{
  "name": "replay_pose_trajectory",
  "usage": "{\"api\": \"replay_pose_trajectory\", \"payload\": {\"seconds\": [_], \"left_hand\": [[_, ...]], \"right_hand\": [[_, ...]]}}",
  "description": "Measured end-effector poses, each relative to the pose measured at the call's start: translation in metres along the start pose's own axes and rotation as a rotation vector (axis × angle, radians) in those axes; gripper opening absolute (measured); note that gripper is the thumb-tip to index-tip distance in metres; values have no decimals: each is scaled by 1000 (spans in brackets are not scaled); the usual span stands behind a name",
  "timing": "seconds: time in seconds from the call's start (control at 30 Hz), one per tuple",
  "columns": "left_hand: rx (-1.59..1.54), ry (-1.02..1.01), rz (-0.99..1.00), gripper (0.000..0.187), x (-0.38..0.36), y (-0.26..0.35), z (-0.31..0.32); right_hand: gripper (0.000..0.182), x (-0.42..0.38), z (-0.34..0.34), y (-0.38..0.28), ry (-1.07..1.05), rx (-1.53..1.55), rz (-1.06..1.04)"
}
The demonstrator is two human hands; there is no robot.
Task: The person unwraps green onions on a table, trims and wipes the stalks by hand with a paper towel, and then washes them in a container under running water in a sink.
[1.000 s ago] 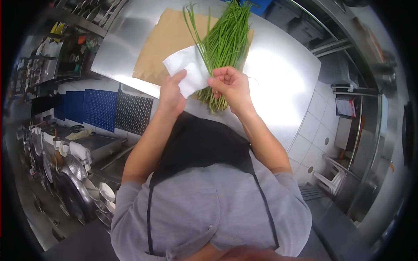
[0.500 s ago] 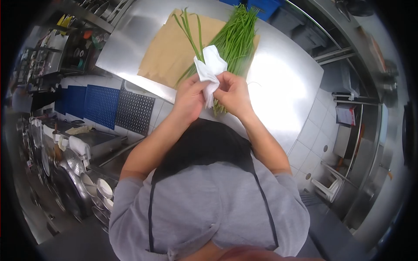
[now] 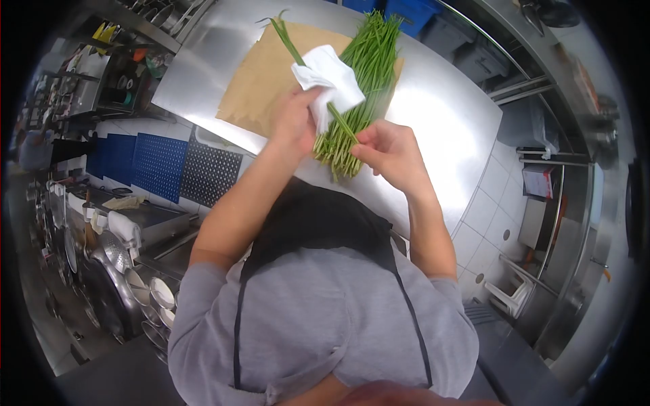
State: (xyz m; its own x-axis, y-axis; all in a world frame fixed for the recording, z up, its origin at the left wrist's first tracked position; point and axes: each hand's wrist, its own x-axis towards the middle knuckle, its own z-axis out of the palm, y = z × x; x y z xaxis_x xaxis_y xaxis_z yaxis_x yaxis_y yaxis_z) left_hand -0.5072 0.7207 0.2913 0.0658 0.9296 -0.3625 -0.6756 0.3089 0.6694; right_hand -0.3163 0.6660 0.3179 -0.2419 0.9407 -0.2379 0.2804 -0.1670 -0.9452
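Observation:
My left hand (image 3: 294,122) is closed on a white paper towel (image 3: 338,81), which is folded around a few long garlic chives (image 3: 289,44). Their tips stick out at the upper left of the towel and their cut ends emerge at its lower right. Thumb and fingers of my right hand (image 3: 394,152) pinch those lower ends. A thick bunch of garlic chives (image 3: 374,51) lies just beyond and under my hands, its cut ends toward me. Beneath it, a sheet of brown paper (image 3: 247,84) is spread out.
The steel table (image 3: 443,122) carries the paper and chives. Blue bins (image 3: 412,15) stand past its far edge. To the left are perforated mats (image 3: 159,162) and a counter with pans and strainers (image 3: 115,250). A white step stool (image 3: 511,291) stands on the tiled floor at right.
My right hand has moved from the towel down and right to the chives' cut ends. The towel has opened wider, and the held chives now slant more to the left.

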Motion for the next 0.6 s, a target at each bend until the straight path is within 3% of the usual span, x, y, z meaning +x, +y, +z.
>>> {"api": "replay_pose_trajectory", "payload": {"seconds": [0.17,0.27,0.37,0.47,0.6], "left_hand": [[27,-6,116,32,44,29,-25],[-1,98,182,32,71,53,-46],[-4,129,254,32,109,73,-94],[-95,217,293,33,124,95,-128],[-119,133,224,38,75,104,-104]], "right_hand": [[12,-35,-28,2,-77,124,117],[14,-58,-53,14,-72,121,158],[13,-80,-79,23,-40,154,184],[12,-98,-107,36,11,179,129],[13,-97,-125,42,150,366,-122]]}}
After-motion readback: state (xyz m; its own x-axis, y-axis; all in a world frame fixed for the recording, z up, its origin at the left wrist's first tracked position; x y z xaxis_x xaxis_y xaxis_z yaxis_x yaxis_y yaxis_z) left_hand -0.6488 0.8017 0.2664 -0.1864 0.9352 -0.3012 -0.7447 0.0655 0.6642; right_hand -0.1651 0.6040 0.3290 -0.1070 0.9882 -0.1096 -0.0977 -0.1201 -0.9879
